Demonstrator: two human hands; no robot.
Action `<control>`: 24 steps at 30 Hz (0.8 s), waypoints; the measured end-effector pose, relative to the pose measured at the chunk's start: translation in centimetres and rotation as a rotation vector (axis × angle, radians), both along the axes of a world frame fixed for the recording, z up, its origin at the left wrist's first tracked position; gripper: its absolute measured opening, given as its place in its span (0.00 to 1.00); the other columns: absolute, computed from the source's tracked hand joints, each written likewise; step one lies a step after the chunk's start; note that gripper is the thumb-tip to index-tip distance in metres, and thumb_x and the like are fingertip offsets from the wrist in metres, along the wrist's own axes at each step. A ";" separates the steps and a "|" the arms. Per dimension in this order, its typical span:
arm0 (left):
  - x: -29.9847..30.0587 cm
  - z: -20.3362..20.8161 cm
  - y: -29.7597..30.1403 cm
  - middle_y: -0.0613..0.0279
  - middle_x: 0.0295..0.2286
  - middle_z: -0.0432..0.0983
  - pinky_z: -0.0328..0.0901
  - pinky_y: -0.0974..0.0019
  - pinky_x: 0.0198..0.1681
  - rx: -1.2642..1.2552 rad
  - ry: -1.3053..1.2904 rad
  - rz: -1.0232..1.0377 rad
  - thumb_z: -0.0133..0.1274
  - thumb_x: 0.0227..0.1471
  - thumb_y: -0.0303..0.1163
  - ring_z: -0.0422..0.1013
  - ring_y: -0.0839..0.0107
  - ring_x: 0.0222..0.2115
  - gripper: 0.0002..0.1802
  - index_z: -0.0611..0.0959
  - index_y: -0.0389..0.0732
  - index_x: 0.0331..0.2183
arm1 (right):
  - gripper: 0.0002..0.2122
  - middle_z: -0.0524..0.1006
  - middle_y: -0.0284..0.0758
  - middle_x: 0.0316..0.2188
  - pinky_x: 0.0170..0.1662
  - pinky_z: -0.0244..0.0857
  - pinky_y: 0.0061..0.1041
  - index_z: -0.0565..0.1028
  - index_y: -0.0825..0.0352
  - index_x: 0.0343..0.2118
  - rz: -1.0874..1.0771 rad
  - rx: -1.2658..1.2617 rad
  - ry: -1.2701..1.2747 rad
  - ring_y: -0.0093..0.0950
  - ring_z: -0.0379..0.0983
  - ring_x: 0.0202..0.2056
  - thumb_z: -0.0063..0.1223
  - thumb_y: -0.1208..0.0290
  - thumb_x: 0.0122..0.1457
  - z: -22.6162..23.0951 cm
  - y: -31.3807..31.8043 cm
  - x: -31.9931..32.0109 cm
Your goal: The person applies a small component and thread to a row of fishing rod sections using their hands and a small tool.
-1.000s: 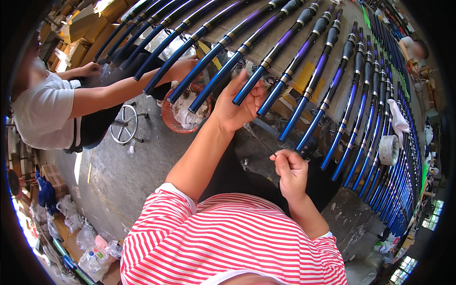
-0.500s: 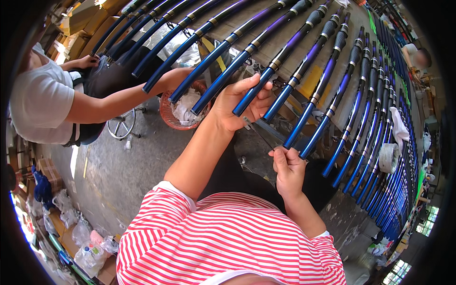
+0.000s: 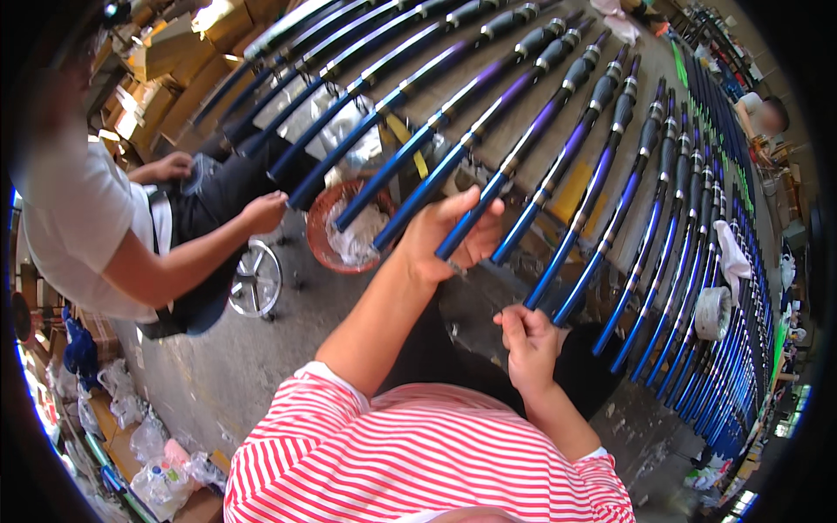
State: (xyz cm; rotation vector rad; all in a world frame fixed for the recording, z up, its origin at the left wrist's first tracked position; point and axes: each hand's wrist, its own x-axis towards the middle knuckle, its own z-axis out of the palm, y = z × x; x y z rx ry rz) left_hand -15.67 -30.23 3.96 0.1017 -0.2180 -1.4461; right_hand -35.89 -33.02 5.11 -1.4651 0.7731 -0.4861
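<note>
Left hand (image 3: pixel 433 242) holds the blue rod (image 3: pixel 471 221), slanting away rightward; right hand (image 3: pixel 530 345), clenched, contents unclear, sits right of the rod's near end

The left forearm (image 3: pixel 375 327) reaches forward from the body, angled inward, its left wrist (image 3: pixel 421 272) nearly in line with the left hand (image 3: pixel 453 237), which is turned palm up, the thumb (image 3: pixel 458 202) extended forward along one side and the fingers (image 3: pixel 493 225) curled up on the other. The right forearm (image 3: pixel 571 423) leans forward and slightly inward to the right hand (image 3: pixel 530 346), which sits nearer the body, thumb side up, with its digits drawn in and thumb against the bent forefinger. The two hands are apart.
</note>
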 end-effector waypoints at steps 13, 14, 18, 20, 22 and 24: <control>0.1 1.2 -0.5 0.67 0.21 0.66 0.58 0.72 0.28 -0.041 0.021 -0.008 0.42 0.52 0.44 0.61 0.75 0.22 0.21 0.74 0.35 0.37 | 0.10 0.59 0.20 0.11 0.16 0.39 0.12 0.71 0.70 0.25 0.047 -0.066 -0.109 0.09 0.49 0.13 0.48 0.68 0.56 0.2 0.1 0.2; 0.1 1.1 -0.4 0.67 0.21 0.66 0.58 0.73 0.28 -0.036 0.021 -0.005 0.42 0.52 0.44 0.61 0.75 0.22 0.20 0.74 0.36 0.37 | 0.09 0.64 0.24 0.15 0.20 0.45 0.13 0.72 0.71 0.25 0.045 -0.066 -0.085 0.11 0.55 0.16 0.48 0.69 0.55 0.3 0.0 0.0; 0.0 1.2 -0.4 0.68 0.21 0.63 0.58 0.74 0.25 0.052 0.003 0.038 0.43 0.52 0.45 0.60 0.77 0.21 0.21 0.71 0.35 0.37 | 0.09 0.74 0.32 0.20 0.27 0.58 0.13 0.72 0.72 0.25 0.046 -0.085 -0.015 0.14 0.65 0.22 0.49 0.70 0.54 0.5 -0.2 -0.2; 0.2 1.3 -0.6 0.68 0.20 0.63 0.57 0.74 0.25 0.012 -0.022 0.040 0.43 0.52 0.44 0.59 0.77 0.20 0.20 0.72 0.36 0.36 | 0.09 0.74 0.31 0.20 0.26 0.57 0.12 0.72 0.72 0.25 0.039 -0.086 -0.018 0.13 0.64 0.22 0.49 0.70 0.54 0.5 -0.3 -0.2; 0.2 1.1 -0.6 0.68 0.20 0.63 0.58 0.73 0.24 0.023 -0.003 0.026 0.43 0.52 0.44 0.60 0.77 0.20 0.19 0.73 0.36 0.34 | 0.09 0.74 0.31 0.20 0.26 0.57 0.12 0.72 0.72 0.26 0.021 -0.070 -0.047 0.13 0.63 0.21 0.49 0.70 0.54 0.4 -0.1 -0.1; 0.3 1.1 -0.6 0.67 0.20 0.64 0.58 0.73 0.25 0.032 -0.016 0.034 0.43 0.52 0.44 0.60 0.77 0.20 0.19 0.73 0.36 0.34 | 0.08 0.69 0.27 0.17 0.23 0.51 0.11 0.72 0.72 0.26 0.026 -0.093 -0.087 0.11 0.58 0.18 0.49 0.72 0.54 0.5 0.1 0.2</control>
